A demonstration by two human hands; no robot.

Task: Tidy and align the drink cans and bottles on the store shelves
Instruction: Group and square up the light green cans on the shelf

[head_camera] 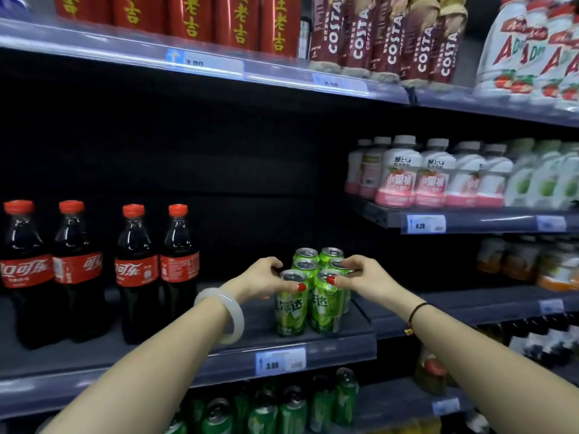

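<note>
Several green drink cans (324,308) stand in two short rows on the middle shelf (332,349), near its right end. My left hand (266,277) wraps the left side of the cluster, thumb pressed on the front left can (289,311). From the right, my right hand (360,274) clasps the other row, its thumb on the front right can's rim. Both hands squeeze the cans together. Several cola bottles (78,270) with red caps stand upright on the same shelf to the left, unevenly spaced.
Red cans (188,17) and Costa coffee bottles (391,36) fill the top shelf. Pink-labelled white bottles (429,177) line a right-hand shelf. More green cans (294,408) sit on the shelf below. A dark gap lies between the cola bottles and the green cans.
</note>
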